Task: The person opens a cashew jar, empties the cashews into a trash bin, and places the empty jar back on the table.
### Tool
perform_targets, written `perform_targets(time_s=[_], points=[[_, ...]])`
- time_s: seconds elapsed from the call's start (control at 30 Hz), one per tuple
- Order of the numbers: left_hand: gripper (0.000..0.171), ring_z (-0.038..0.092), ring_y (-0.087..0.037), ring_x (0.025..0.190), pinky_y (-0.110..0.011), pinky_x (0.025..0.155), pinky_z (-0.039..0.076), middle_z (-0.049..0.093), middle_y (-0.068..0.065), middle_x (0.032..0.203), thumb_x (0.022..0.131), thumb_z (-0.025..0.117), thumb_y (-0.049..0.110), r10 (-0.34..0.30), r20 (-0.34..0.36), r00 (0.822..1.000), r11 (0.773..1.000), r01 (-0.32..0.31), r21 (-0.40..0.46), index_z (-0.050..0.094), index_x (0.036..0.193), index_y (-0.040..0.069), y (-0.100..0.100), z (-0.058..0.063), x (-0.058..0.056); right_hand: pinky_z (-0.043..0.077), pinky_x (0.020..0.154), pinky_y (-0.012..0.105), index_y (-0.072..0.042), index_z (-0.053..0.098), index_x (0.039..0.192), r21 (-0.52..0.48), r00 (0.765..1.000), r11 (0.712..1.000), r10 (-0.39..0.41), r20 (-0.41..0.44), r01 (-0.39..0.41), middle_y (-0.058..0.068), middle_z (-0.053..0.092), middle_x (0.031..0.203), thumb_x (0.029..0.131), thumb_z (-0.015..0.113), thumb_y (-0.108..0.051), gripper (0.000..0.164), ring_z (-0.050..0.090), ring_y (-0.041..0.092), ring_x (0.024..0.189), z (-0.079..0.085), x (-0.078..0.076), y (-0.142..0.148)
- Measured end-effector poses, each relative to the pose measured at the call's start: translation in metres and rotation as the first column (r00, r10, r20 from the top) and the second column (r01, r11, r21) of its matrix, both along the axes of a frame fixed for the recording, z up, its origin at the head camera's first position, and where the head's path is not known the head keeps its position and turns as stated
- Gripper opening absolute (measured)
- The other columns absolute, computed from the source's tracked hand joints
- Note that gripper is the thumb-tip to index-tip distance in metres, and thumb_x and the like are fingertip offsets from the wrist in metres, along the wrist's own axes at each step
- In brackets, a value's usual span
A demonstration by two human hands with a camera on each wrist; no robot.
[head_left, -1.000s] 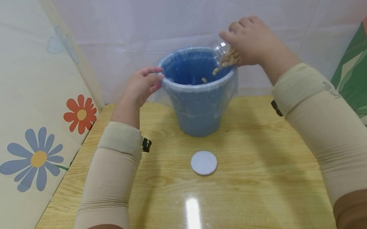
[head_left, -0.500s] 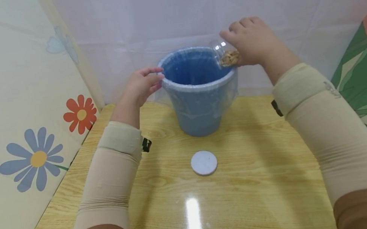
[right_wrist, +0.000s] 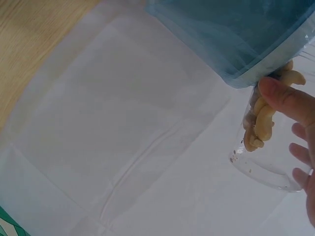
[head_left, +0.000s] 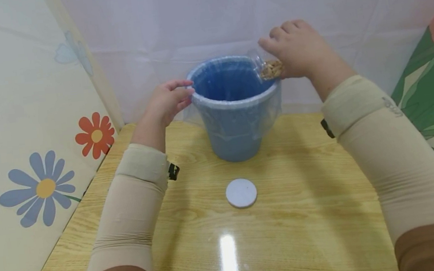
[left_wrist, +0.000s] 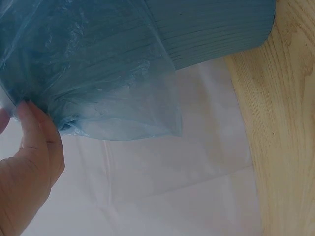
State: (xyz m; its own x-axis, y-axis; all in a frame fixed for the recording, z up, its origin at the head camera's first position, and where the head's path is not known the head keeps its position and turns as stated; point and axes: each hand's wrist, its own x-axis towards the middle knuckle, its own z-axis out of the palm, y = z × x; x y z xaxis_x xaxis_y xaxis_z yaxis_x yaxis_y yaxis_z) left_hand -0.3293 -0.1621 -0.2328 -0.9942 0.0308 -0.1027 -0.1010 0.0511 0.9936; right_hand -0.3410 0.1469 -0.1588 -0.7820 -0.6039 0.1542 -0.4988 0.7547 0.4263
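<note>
A blue trash bin [head_left: 235,138] stands on the table, lined with a clear plastic bag [left_wrist: 123,113] whose edge hangs over the rim. My left hand [head_left: 169,99] pinches the bag-covered rim on the left side between thumb and fingers. Above the right side of the rim, my right hand [head_left: 297,48] grips a clear jar [right_wrist: 268,169], tilted with its mouth toward the bin's inside. Cashews [right_wrist: 264,120] lie along the lower wall of the jar, with a few crumbs near its base. The bottom of the bin's inside is hidden in the head view.
A round white lid [head_left: 241,192] lies flat on the wood-grain table [head_left: 291,225] in front of the bin. A white cloth wall [head_left: 171,20] stands close behind the bin, with flower-printed panels [head_left: 33,143] at the sides.
One second ago cashews were dropping from the jar into the bin; now none are in the air and fewer show in the jar. Both hands have stayed nearly still.
</note>
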Motion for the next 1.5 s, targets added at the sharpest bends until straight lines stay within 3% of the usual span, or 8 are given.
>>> perform_targets(time_s=[0.6,1.5], points=[[0.039,0.053,-0.016,0.109,-0.025,0.090,0.047,0.045,-0.005,0.131,0.086,0.062,0.010,-0.004,0.000,1.000,1.000,0.004,-0.006,0.055,0.125,0.009,-0.0007,0.0001,0.0009,0.017,0.106,0.058,-0.008,0.025,0.140,0.039,0.999,0.999,0.013,-0.033,-0.012,0.026,0.036,0.133,0.076,0.073,-0.034,0.085,0.030,0.046,0.122,0.0000,-0.0009,-0.0007],[0.039,0.053,-0.016,0.110,-0.026,0.091,0.047,0.045,-0.004,0.131,0.086,0.063,0.010,-0.005,-0.006,1.000,1.000,0.005,-0.009,0.055,0.124,0.009,0.0005,-0.0012,-0.0005,0.015,0.107,0.058,-0.008,0.023,0.142,0.005,1.000,1.000,-0.004,-0.020,0.004,0.026,0.035,0.135,0.071,0.076,-0.035,0.092,0.029,0.047,0.123,-0.0012,-0.0023,0.0006]])
